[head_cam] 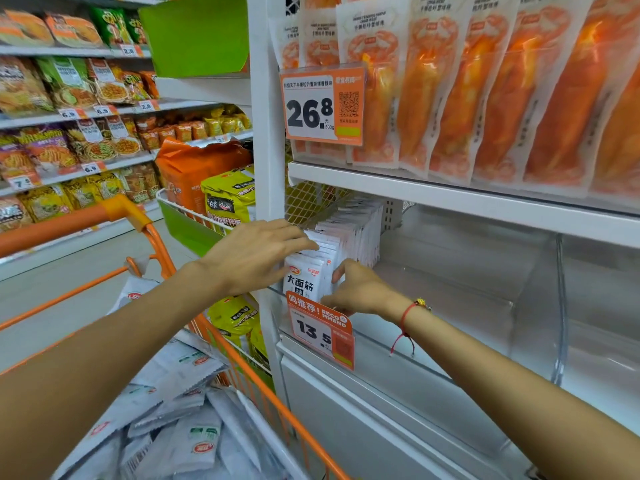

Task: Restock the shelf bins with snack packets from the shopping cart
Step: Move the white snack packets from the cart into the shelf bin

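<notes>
A row of white snack packets (349, 233) stands upright in the left end of the clear shelf bin (450, 299). My left hand (252, 254) lies flat across the top of the front packets, fingers spread. My right hand (356, 289) pinches the right edge of the front packet (306, 275), thumb in front and fingers behind it. The orange shopping cart (166, 258) stands at lower left, and many more white packets (180, 410) lie loose in it.
The bin's right part has bare floor behind a clear divider (557, 306). An orange price tag reading 13.5 (322, 330) hangs on the bin front. Orange-and-white packs (485, 98) fill the shelf above. Yellow and orange bags (225, 192) sit in a wire basket to the left.
</notes>
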Demonstrator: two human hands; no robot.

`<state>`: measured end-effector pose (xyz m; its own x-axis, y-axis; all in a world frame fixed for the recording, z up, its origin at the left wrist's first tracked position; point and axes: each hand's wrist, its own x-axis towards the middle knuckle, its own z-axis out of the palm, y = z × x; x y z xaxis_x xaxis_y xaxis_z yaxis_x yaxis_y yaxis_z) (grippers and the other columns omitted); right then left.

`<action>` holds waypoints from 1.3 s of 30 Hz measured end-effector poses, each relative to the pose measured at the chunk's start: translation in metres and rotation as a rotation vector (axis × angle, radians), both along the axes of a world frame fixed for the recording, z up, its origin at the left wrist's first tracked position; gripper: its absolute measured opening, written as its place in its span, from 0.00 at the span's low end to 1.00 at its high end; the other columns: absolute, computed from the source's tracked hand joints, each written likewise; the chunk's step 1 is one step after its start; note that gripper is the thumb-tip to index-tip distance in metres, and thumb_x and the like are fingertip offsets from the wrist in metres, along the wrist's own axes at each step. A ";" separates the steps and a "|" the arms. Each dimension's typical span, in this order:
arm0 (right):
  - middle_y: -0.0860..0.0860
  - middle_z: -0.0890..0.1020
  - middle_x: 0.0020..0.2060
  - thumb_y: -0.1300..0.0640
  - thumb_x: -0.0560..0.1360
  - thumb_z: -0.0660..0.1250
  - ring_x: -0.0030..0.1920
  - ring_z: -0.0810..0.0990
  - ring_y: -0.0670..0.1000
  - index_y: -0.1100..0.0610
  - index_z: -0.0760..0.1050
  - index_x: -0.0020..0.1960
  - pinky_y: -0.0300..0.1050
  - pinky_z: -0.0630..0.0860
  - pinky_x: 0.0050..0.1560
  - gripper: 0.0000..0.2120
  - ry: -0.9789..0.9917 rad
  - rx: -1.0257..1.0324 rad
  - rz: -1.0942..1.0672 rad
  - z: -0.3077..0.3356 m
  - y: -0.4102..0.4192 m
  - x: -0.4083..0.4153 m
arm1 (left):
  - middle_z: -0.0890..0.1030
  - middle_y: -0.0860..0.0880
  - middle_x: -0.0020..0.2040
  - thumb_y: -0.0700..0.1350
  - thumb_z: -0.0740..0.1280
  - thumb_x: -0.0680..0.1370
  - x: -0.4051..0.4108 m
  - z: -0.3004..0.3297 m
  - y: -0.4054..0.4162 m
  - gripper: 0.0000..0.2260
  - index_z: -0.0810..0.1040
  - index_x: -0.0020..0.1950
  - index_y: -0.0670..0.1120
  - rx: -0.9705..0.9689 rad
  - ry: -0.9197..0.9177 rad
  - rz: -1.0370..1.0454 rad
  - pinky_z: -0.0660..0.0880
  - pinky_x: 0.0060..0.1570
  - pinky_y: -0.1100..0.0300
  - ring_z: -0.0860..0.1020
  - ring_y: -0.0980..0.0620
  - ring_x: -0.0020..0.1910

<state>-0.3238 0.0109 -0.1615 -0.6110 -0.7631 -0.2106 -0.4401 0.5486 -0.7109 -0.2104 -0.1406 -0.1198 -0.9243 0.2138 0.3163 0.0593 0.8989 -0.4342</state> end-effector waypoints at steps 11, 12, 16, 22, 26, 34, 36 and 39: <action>0.59 0.81 0.37 0.65 0.80 0.57 0.29 0.79 0.47 0.68 0.76 0.49 0.33 0.78 0.29 0.10 -0.238 -0.119 -0.120 -0.014 -0.019 -0.004 | 0.76 0.56 0.63 0.58 0.64 0.77 -0.007 -0.002 0.016 0.19 0.72 0.66 0.54 -0.025 -0.032 0.249 0.69 0.43 0.60 0.72 0.54 0.62; 0.58 0.80 0.35 0.65 0.81 0.56 0.28 0.79 0.46 0.68 0.76 0.47 0.33 0.78 0.28 0.11 -0.240 -0.113 -0.128 -0.015 -0.021 -0.004 | 0.76 0.55 0.62 0.58 0.65 0.76 -0.008 -0.001 0.015 0.19 0.72 0.65 0.53 -0.013 -0.013 0.256 0.69 0.41 0.60 0.73 0.53 0.61; 0.56 0.80 0.32 0.64 0.81 0.57 0.26 0.78 0.45 0.71 0.76 0.52 0.33 0.77 0.27 0.12 -0.246 -0.110 -0.167 -0.015 -0.023 -0.004 | 0.77 0.53 0.54 0.56 0.71 0.72 -0.004 -0.001 0.017 0.17 0.71 0.56 0.51 0.049 0.010 0.264 0.66 0.33 0.59 0.75 0.51 0.53; 0.52 0.78 0.40 0.65 0.80 0.57 0.37 0.77 0.48 0.58 0.69 0.49 0.40 0.75 0.38 0.05 -0.303 -0.060 -0.100 -0.001 -0.001 0.003 | 0.72 0.53 0.63 0.48 0.59 0.81 0.006 -0.004 0.026 0.12 0.72 0.64 0.53 0.027 -0.197 0.322 0.72 0.46 0.57 0.71 0.51 0.60; 0.54 0.77 0.50 0.65 0.79 0.60 0.40 0.79 0.48 0.55 0.70 0.63 0.41 0.77 0.44 0.14 -0.273 -0.064 -0.080 0.011 0.020 0.001 | 0.70 0.53 0.69 0.41 0.55 0.81 0.019 -0.002 0.028 0.19 0.67 0.72 0.53 0.058 -0.268 0.361 0.67 0.60 0.56 0.67 0.51 0.65; 0.56 0.81 0.42 0.66 0.77 0.64 0.36 0.79 0.47 0.56 0.79 0.47 0.41 0.77 0.42 0.08 -0.041 -0.397 0.021 0.048 0.058 0.038 | 0.72 0.47 0.68 0.36 0.55 0.78 0.063 0.019 0.054 0.24 0.71 0.69 0.56 0.458 -0.259 0.551 0.71 0.57 0.52 0.69 0.45 0.66; 0.61 0.83 0.40 0.66 0.76 0.64 0.35 0.79 0.50 0.54 0.79 0.44 0.42 0.77 0.41 0.09 0.014 -0.412 0.087 0.052 0.063 0.058 | 0.73 0.48 0.68 0.37 0.53 0.80 0.087 0.024 0.058 0.21 0.72 0.69 0.55 0.538 -0.247 0.598 0.72 0.52 0.56 0.71 0.46 0.65; 0.62 0.83 0.39 0.69 0.75 0.61 0.34 0.79 0.52 0.51 0.78 0.40 0.40 0.76 0.37 0.15 0.070 -0.392 0.205 0.046 0.059 0.093 | 0.74 0.49 0.67 0.39 0.53 0.81 0.132 0.025 0.062 0.19 0.71 0.68 0.56 0.607 -0.149 0.703 0.73 0.49 0.57 0.73 0.44 0.63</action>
<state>-0.2308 0.0696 -0.1152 -0.4411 -0.8839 0.1553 -0.5662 0.1398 -0.8123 -0.0780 -0.0788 -0.0949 -0.8183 -0.5717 0.0591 -0.5662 0.8195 0.0884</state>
